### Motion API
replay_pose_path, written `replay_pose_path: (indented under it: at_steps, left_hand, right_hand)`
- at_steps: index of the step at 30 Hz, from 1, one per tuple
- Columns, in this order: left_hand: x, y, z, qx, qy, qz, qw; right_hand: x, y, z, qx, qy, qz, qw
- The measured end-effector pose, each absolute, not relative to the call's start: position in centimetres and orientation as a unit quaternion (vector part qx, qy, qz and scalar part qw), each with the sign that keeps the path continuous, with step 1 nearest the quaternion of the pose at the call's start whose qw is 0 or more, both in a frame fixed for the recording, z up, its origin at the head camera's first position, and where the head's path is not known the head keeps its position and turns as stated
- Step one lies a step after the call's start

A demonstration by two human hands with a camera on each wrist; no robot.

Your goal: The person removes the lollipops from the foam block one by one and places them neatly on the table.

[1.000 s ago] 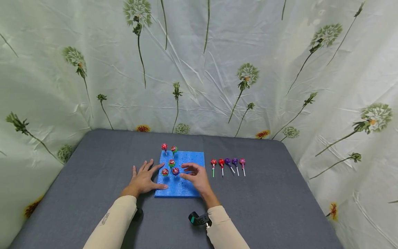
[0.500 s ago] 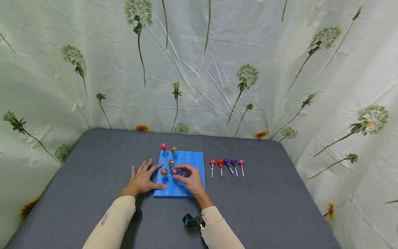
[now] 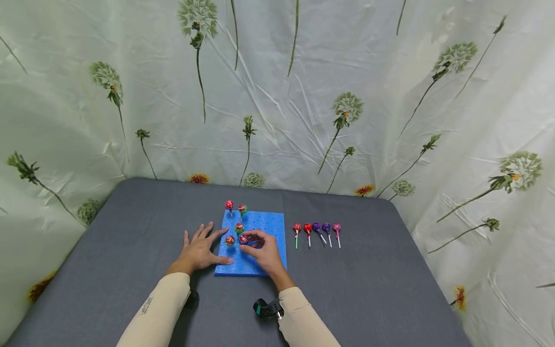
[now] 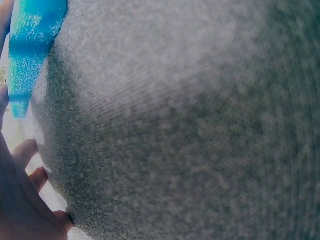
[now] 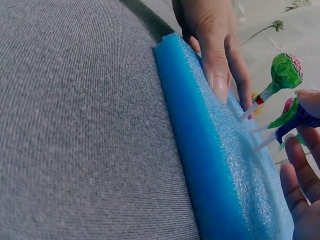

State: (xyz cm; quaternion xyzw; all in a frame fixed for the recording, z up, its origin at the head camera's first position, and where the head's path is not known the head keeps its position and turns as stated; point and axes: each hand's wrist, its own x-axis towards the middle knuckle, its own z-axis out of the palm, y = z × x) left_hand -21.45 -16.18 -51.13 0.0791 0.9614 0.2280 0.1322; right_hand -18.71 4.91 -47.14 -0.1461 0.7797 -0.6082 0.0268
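A blue foam board [image 3: 262, 265] lies on the table with several wrapped lollipops standing in it by their sticks. My left hand [image 3: 199, 251] is spread at the board's left edge, its thumb and index finger resting on the foam. With thumb and fingers my right hand [image 3: 268, 251] pinches the wrapped head of a red-and-blue lollipop [image 3: 244, 239]. In the right wrist view its dark blue wrapper [image 5: 296, 121] shows, and its white stick meets the foam at a slant. A green-wrapped lollipop [image 5: 286, 71] stands beside it. The left wrist view catches just the board's corner [image 4: 30, 65] and some fingers.
Right of the board, several lollipops lie in a row: two red ones [image 3: 308, 227], two purple ones [image 3: 326, 227] and a pink one [image 3: 336, 227]. A grey cloth [image 3: 368, 284] covers the table. Behind it hangs a flower-printed curtain [image 3: 286, 120].
My right hand has moved left from beside the red-and-blue lollipop and now pinches its head. The left hand stays at the board's edge.
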Motion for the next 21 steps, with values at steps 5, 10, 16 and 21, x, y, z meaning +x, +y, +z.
replay_pose_path:
  at_steps: [5, 10, 16, 21]
  left_hand:
    - [-21.56, -16.02, -51.07, 0.078, 0.962, 0.229, 0.127]
    - [-21.59, -15.78, -51.35, 0.084, 0.961, 0.227, 0.131]
    - [-21.55, -16.02, -51.40, 0.081, 0.963, 0.226, 0.122]
    - [-21.54, -16.17, -51.27, 0.080, 0.961, 0.231, 0.125]
  right_hand:
    - [-18.76, 5.03, -47.08, -0.144, 0.783, -0.605, 0.023]
    - [-18.60, 5.45, -46.97, -0.145, 0.788, -0.598, 0.012]
    - [-18.85, 5.70, -46.86, -0.152, 0.788, -0.596, 0.012]
    - [-18.94, 5.69, -46.54, -0.154, 0.787, -0.597, 0.023]
